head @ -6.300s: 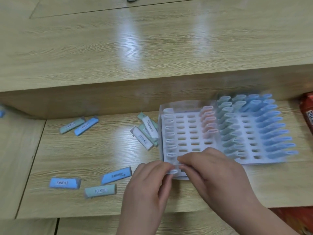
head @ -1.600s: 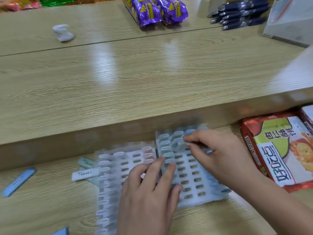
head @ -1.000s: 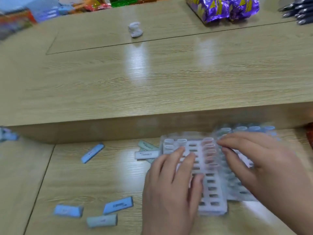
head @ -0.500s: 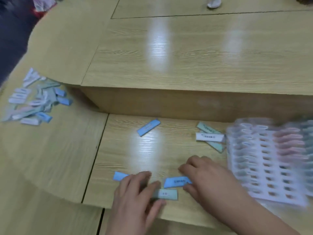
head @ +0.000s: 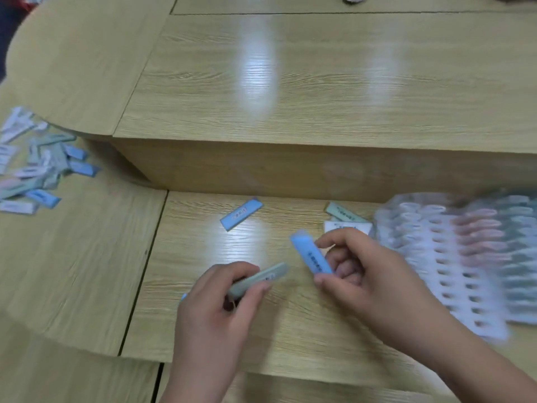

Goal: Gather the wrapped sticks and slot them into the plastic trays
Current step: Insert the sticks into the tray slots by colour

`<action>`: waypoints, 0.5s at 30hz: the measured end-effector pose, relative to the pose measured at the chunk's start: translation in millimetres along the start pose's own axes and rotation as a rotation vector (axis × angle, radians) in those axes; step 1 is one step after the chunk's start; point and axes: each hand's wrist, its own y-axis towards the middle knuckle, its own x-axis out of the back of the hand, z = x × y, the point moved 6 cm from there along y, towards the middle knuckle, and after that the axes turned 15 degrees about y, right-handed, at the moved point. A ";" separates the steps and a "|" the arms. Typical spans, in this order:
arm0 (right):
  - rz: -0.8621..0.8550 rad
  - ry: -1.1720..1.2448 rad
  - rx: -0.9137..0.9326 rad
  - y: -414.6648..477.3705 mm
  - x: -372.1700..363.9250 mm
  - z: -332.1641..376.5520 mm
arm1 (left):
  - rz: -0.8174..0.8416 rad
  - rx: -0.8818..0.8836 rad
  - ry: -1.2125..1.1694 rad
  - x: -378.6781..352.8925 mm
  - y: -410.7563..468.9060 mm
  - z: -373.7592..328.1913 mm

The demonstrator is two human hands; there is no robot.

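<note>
Blue wrapped stick (head: 311, 255): off the desk, tilted, label facing us. We judge it is held by its long edges so that one end is free for slotting.
Right hand (head: 372, 277): thumb and forefinger pinch the blue wrapped stick, and the other fingers curl behind it.
Grey-green wrapped stick (head: 260, 279): raised just above the desk, its near end hidden in the palm.
Left hand (head: 212, 312): fingers and thumb are closed round the grey-green wrapped stick. A sliver of blue shows at its outer edge, too small for us to identify.
Loose blue stick (head: 241, 214): flat on the desk, well apart from both hands, not yet gathered.
Green stick (head: 343, 212) and white stick (head: 347, 227): overlapping, just beside the trays' left edge.
Plastic trays (head: 433, 286): to the right and blurred, with several columns filled and the nearer slots open. We judge them set within the right hand's reach for loading.
Heap of sticks (head: 35, 173): far left on the lower desk (head: 305, 338). We judge it to be supply for later rounds.
</note>
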 end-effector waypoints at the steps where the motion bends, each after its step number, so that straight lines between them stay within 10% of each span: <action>1: -0.001 0.091 0.006 -4.6 6.1 4.7 | -0.006 0.018 -0.068 0.2 2.1 -6.9; 15: -0.360 0.460 0.102 -83.1 189.0 -0.1 | 0.132 -0.006 -0.267 -67.3 10.6 -139.1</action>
